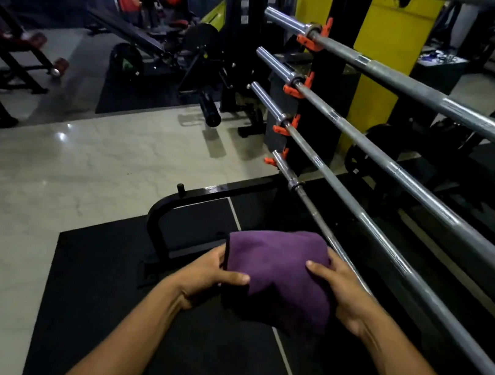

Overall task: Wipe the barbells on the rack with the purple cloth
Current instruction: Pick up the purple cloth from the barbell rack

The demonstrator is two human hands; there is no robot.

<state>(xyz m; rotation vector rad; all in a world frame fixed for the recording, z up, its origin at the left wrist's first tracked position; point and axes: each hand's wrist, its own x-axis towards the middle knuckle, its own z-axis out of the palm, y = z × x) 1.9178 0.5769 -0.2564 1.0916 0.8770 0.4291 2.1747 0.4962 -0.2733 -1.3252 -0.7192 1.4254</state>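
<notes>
While both hands [276,283] grip soft folded purple cloth [281,276], smooth round steel barbells [401,178] sit nearby.

Dim gym, glare on floor [61,136], blurred, bowed edges

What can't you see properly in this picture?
- Barbells, head view: right ends cut off by the frame edge.
- Lowest barbell: near part hidden behind the purple cloth and right hand.
- Left hand: fingers hidden under the cloth.
- Far machines: dark and blurred.
</notes>
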